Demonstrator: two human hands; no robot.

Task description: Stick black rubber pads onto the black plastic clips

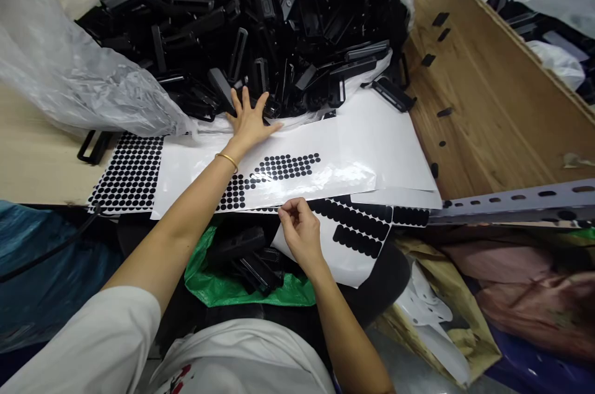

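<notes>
My left hand (250, 120) reaches forward with its fingers spread, the fingertips touching the near edge of a heap of black plastic parts (279, 22). Below it lies a white backing sheet (344, 158) with several rows of black round stickers (288, 166) left on it. At the sheet's front edge, my right hand (302, 233) is closed in a pinch, thumb against fingertips. Whatever is between those fingers is too small or hidden to make out. Another sticker sheet (132, 174), covered in black dots, lies to the left, partly under the white one.
A green bag (199, 282) in front of my lap holds several black parts (260, 270). More sticker sheets (357, 227) overhang the table edge. Clear plastic (116, 84) drapes at the left. A wooden board (493, 84) and perforated metal rail (511, 199) bound the right.
</notes>
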